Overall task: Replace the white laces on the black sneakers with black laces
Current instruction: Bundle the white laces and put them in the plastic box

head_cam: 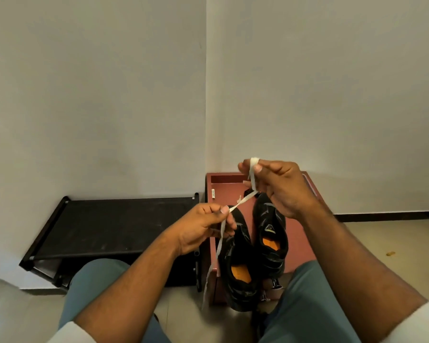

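Above black sneakers (255, 251), left hand (203, 229) and right hand (280, 186) each pinch white lace (243, 200) taut

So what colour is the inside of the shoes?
Orange. The insoles of the black sneakers show it best in the head view.
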